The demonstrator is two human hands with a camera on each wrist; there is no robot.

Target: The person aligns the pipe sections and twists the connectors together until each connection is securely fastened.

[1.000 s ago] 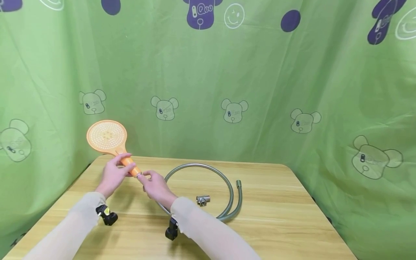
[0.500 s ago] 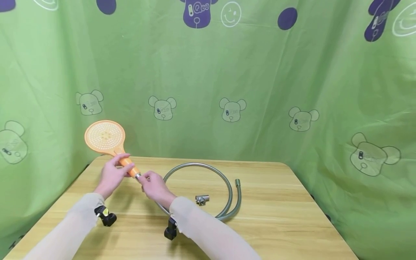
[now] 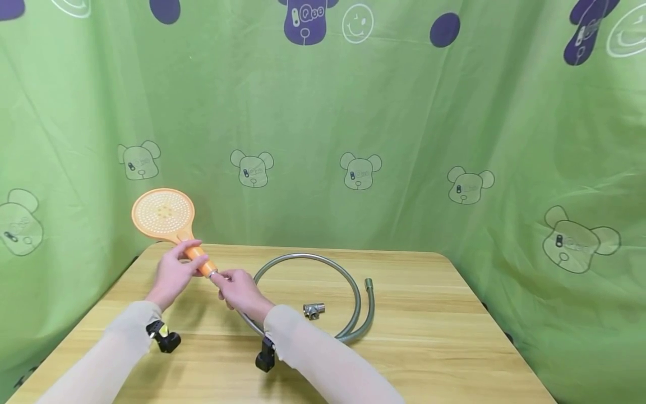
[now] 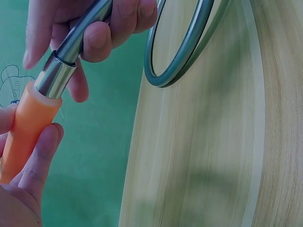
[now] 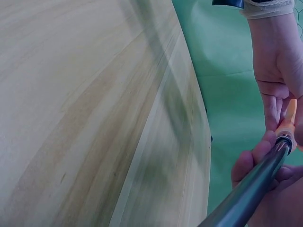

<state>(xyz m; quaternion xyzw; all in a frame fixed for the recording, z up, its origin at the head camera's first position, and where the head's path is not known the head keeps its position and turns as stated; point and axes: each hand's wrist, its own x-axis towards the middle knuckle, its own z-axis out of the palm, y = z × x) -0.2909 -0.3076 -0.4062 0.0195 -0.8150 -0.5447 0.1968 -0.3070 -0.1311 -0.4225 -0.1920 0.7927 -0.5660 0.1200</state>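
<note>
An orange shower head (image 3: 163, 213) is held up over the table's back left, its round white-dotted face toward me. My left hand (image 3: 171, 275) grips its orange handle (image 4: 29, 125) between thumb and fingers. At the handle's lower end sits a shiny metal nut (image 4: 56, 78) of the grey shower hose (image 4: 90, 30). My right hand (image 3: 243, 290) holds the hose end just below that nut, thumb close to the joint. In the right wrist view the hose (image 5: 251, 189) runs from the joint down through the right hand. Whether the nut is threaded on, I cannot tell.
The rest of the hose loops over the wooden table (image 3: 429, 325), its free end nut (image 3: 369, 284) pointing up on the right. Inside the loop lies a small metal T-shaped valve (image 3: 314, 311). A green patterned curtain (image 3: 303, 112) hangs behind the table.
The right thumb and fingers shifted back along the hose, baring the metal nut, then came forward to the joint again. The left hand and shower head stay nearly still.
</note>
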